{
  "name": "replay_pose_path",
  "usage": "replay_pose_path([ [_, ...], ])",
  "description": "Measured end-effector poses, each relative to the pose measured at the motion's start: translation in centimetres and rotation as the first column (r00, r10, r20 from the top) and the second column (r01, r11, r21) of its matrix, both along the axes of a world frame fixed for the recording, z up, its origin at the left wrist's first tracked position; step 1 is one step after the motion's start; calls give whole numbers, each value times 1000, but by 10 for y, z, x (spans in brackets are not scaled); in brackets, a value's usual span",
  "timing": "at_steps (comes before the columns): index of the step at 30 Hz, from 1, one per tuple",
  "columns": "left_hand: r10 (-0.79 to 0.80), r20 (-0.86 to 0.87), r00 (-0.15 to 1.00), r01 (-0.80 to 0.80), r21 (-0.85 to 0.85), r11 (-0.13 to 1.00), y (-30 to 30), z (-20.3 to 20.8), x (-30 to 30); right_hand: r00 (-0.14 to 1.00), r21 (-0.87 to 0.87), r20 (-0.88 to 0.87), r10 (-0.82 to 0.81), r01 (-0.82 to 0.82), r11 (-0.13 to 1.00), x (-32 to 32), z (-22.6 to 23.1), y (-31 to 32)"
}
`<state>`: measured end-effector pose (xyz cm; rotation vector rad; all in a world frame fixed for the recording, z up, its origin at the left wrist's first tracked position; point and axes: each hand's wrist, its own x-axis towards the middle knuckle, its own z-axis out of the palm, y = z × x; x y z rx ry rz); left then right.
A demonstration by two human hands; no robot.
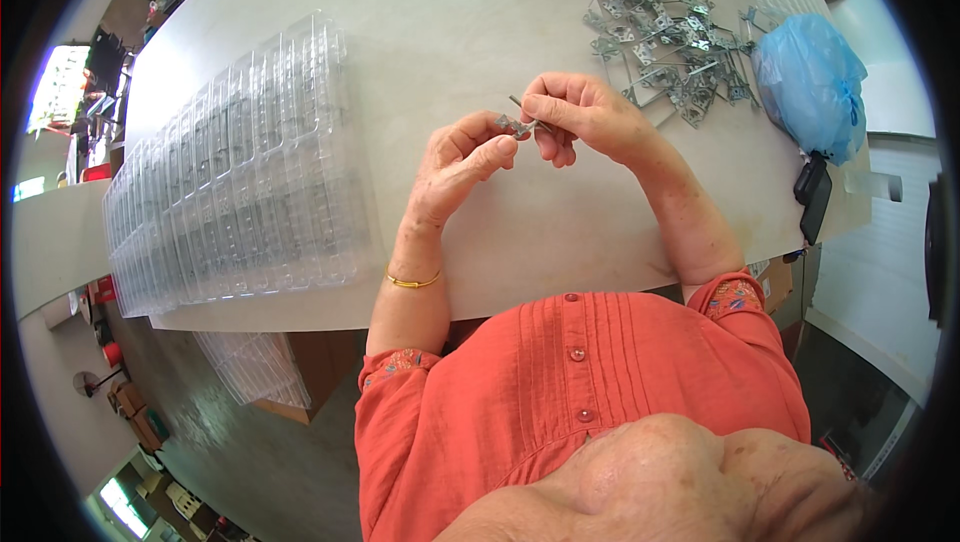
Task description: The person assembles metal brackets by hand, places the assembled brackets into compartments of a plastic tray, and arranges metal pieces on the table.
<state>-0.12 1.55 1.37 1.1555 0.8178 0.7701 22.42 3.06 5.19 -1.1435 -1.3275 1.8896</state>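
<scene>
Above the near half of the bench [440, 42], between two hands: one metal part [517, 127], small, grey, raised clear of the surface. Thin pin [514, 100] jutting out beyond the fingertips, away from the body; cannot tell whether joined to the part. Finer outline covered by fingers.

Left hand [455, 164]: thumb and fingers brought together on the left side of the part. Yellow bangle [413, 283] round the wrist.

Right hand [592, 117]: thumb and forefinger pinched on the right side of the part, remaining fingers curled below.

On the bench, far right: heap [665, 27] of grey metal pieces, plates with holes and long thin rods, tangled together. Just beside the heap: bag [812, 82], blue plastic, bulging, knotted. Near the bag, at the right edge: black object [816, 200], kind unclear.

On the bench, left: trays [230, 172], clear plastic, ribbed, ranged in a broad row, with grey shapes showing through.

Below the near edge, left: more clear plastic trays [250, 362], next to a brown carton [325, 372].

Worn on the body: shirt [590, 372], red, buttoned, pleated in front, with patterned sleeve bands.
</scene>
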Motion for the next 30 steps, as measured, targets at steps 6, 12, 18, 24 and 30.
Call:
replay_pose_path([
  [6,-74,1,997,74,-13,997,-1,4,2,983,223,97,-157,132,966,-2,-6,-2],
  [12,119,211,970,-111,-50,993,3,-7,1,956,267,173,-235,185,946,-3,-4,-2],
  [18,221,242,945,-193,-132,972,4,-7,2,978,271,149,-149,105,957,-12,3,-11],
  [24,206,170,964,-192,-93,977,4,-7,5,981,290,131,-145,102,952,-15,0,-14],
  [30,188,33,982,-189,23,982,1,-7,5,983,194,117,-138,114,974,-19,0,-15],
])
